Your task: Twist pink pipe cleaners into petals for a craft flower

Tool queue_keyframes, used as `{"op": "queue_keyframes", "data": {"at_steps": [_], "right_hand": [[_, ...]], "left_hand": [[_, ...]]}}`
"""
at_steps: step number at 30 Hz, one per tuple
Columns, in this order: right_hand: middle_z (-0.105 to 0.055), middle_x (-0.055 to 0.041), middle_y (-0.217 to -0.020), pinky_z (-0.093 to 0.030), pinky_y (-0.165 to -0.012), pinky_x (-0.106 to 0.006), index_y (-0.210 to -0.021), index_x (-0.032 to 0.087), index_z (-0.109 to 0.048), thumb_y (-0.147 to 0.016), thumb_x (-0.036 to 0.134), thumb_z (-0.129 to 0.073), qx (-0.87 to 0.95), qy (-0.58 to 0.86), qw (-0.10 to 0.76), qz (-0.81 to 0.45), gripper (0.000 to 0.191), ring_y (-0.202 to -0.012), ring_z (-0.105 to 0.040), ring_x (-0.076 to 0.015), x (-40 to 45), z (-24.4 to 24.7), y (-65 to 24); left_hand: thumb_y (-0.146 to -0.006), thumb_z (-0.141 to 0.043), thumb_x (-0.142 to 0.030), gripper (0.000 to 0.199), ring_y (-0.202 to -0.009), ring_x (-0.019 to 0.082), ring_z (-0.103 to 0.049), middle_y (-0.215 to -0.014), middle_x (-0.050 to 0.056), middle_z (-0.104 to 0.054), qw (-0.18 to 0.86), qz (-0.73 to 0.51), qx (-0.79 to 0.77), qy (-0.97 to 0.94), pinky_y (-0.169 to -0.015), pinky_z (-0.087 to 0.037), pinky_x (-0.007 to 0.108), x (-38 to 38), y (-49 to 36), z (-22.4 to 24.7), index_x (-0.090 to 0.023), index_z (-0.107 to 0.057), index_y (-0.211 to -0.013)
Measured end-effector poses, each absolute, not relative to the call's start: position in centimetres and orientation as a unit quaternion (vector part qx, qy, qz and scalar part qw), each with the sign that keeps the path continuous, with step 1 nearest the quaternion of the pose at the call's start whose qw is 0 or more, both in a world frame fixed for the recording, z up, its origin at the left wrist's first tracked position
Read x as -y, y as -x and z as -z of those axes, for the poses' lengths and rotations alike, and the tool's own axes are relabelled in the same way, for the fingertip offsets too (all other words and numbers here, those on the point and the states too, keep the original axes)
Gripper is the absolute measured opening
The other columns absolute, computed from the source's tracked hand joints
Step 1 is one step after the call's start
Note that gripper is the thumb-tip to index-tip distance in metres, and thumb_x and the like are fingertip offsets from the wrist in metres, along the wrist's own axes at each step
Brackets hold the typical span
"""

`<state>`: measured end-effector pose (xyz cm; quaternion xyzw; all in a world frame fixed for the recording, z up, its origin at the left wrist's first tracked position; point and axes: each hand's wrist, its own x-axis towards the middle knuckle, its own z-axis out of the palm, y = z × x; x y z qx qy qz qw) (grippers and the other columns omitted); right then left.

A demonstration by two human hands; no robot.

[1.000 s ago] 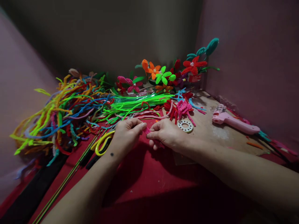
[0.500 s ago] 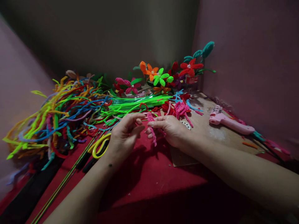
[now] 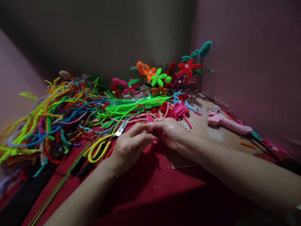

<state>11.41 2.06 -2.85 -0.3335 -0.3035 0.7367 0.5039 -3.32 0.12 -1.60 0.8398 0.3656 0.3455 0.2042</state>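
A pink pipe-cleaner piece [image 3: 150, 118] is pinched in my right hand [image 3: 174, 133], its top poking up above the fingertips. My left hand [image 3: 133, 142] meets it from the other side, fingers curled in around the lower part of the same piece. Most of the piece is hidden behind the fingers of both hands. Just left of my left hand lie yellow-handled scissors [image 3: 100, 150] with their blades pointing away. A pink pipe-cleaner flower [image 3: 180, 110] rests beyond my right hand.
Loose coloured pipe cleaners [image 3: 58, 116] heap up on the left, with a green bundle [image 3: 138, 103] behind my hands. Finished flowers [image 3: 158, 77] stand at the back. A pink glue gun [image 3: 228, 122] lies on the board [image 3: 202, 135] at right; thin green stems [image 3: 61, 182] lie at left.
My left hand has come right and closed onto the pink piece beside my right hand. The view has shifted slightly, and the scissor blades now show.
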Motion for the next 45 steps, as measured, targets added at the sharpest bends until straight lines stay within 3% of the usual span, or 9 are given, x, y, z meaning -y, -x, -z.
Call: {"op": "queue_keyframes", "data": {"at_steps": [3, 10, 13, 18, 26, 39, 45], "right_hand": [[-0.050, 0.0024, -0.048, -0.026, -0.045, -0.023, -0.050, 0.014, -0.053, -0.058, 0.009, -0.060, 0.324, 0.333, 0.500, -0.730, 0.012, -0.044, -0.040, -0.0069, -1.9, 2.9, -11.4], [-0.040, 0.0043, -0.042, -0.022, -0.043, -0.024, -0.044, 0.016, -0.046, -0.058, 0.012, -0.057, 0.411, 0.345, 0.494, -0.684, 0.018, -0.041, -0.033, -0.0067, -1.6, 2.9, -11.4], [-0.040, 0.0045, -0.040, -0.023, -0.042, -0.025, -0.043, 0.016, -0.046, -0.059, 0.013, -0.053, 0.447, 0.366, 0.483, -0.658, 0.018, -0.039, -0.033, -0.0071, -1.6, 2.9, -11.5], [-0.038, 0.0054, -0.039, -0.022, -0.043, -0.025, -0.042, 0.016, -0.044, -0.060, 0.010, -0.050, 0.513, 0.412, 0.468, -0.590, 0.020, -0.039, -0.032, -0.0058, -1.6, 2.9, -11.6], [-0.038, 0.0066, -0.042, -0.020, -0.045, -0.025, -0.045, 0.016, -0.045, -0.057, 0.012, -0.051, 0.508, 0.421, 0.469, -0.588, 0.015, -0.042, -0.029, -0.0053, -1.2, 2.5, -11.5], [-0.039, 0.0059, -0.040, -0.021, -0.040, -0.022, -0.048, 0.015, -0.048, -0.062, 0.016, -0.057, 0.533, 0.475, 0.408, -0.569, 0.017, -0.038, -0.031, -0.0048, -1.4, 3.0, -11.3], [-0.039, 0.0048, -0.035, -0.023, -0.034, -0.022, -0.046, 0.016, -0.046, -0.061, 0.012, -0.053, 0.491, 0.448, 0.409, -0.625, 0.017, -0.032, -0.032, -0.0064, -1.8, 3.1, -11.5]], "left_hand": [[-0.076, -0.059, -0.019, 0.011, -0.083, 0.015, -0.059, -0.087, 0.004, -0.064, 0.244, -0.380, -0.341, -0.824, -0.077, -0.045, 0.026, -0.1, 3.5, 1.1, -0.022, -0.069, -0.075], [-0.074, -0.063, -0.021, 0.010, -0.052, 0.009, -0.049, -0.064, -0.002, -0.058, 0.299, -0.459, -0.415, -0.726, -0.050, -0.041, 0.021, 0.5, 3.8, 0.4, -0.019, -0.065, -0.083], [-0.074, -0.062, -0.020, 0.003, -0.057, 0.009, -0.052, -0.067, -0.002, -0.059, 0.230, -0.441, -0.430, -0.753, -0.054, -0.041, 0.021, 0.7, 3.8, 0.1, -0.018, -0.063, -0.075], [-0.078, -0.052, -0.015, 0.009, -0.062, 0.010, -0.052, -0.067, -0.001, -0.058, 0.064, -0.340, -0.425, -0.837, -0.061, -0.040, 0.022, 0.6, 3.8, 0.2, -0.016, -0.060, -0.074], [-0.078, -0.046, -0.012, 0.011, -0.062, 0.010, -0.050, -0.068, 0.001, -0.055, -0.035, -0.272, -0.397, -0.876, -0.059, -0.039, 0.022, 0.3, 3.9, 0.7, -0.015, -0.055, -0.072], [-0.082, -0.044, -0.012, 0.011, -0.060, 0.014, -0.050, -0.073, 0.003, -0.053, -0.120, -0.159, -0.398, -0.896, -0.054, -0.037, 0.026, 0.2, 4.0, 2.7, -0.015, -0.055, -0.079], [-0.080, -0.053, -0.012, 0.010, -0.071, 0.011, -0.054, -0.081, 0.001, -0.056, -0.031, -0.244, -0.353, -0.903, -0.063, -0.042, 0.021, 0.4, 3.9, 1.7, -0.016, -0.053, -0.089]]}}
